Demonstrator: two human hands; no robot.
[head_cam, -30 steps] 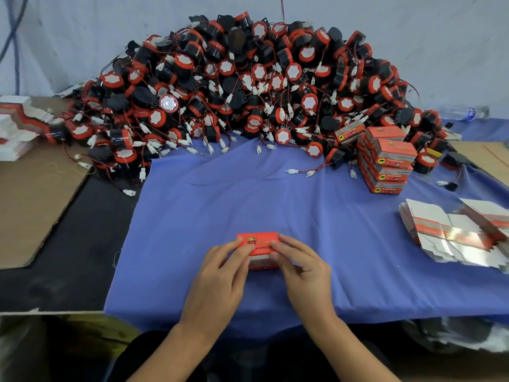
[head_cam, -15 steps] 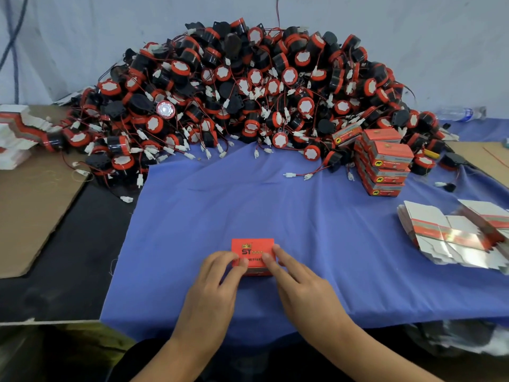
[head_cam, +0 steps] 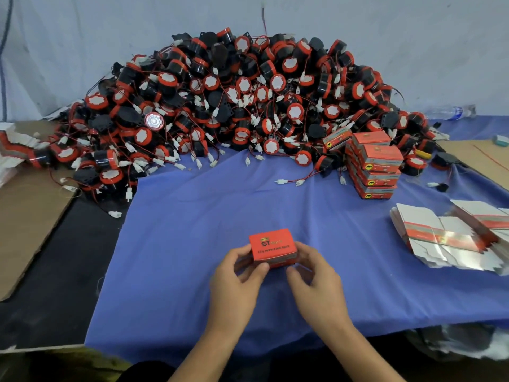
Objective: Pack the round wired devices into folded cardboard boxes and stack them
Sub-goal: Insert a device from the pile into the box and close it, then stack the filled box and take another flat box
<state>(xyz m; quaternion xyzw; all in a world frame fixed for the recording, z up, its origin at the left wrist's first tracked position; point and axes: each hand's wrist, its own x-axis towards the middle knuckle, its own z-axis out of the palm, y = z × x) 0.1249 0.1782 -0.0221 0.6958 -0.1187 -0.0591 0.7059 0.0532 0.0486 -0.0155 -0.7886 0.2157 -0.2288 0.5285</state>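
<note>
A closed red cardboard box point(head_cam: 272, 245) with printed lettering on top sits near the front of the blue cloth point(head_cam: 192, 244). My left hand point(head_cam: 237, 277) grips its left side and my right hand point(head_cam: 314, 282) grips its right side, fingers curled round the edges. A large heap of round black-and-red wired devices point(head_cam: 234, 106) fills the back of the table. A stack of packed red boxes point(head_cam: 371, 166) stands at the right edge of the heap. Flat unfolded box blanks point(head_cam: 451, 238) lie fanned out at the right.
Brown cardboard point(head_cam: 24, 221) lies at the left, with more flat blanks point(head_cam: 13, 144) at the far left. A plastic water bottle point(head_cam: 449, 111) lies at the back right. Loose white connectors point(head_cam: 289, 181) trail onto the cloth.
Both hands have shifted from pressing on the box's top to gripping its sides, and the box looks raised slightly from the cloth. The view has tilted a little.
</note>
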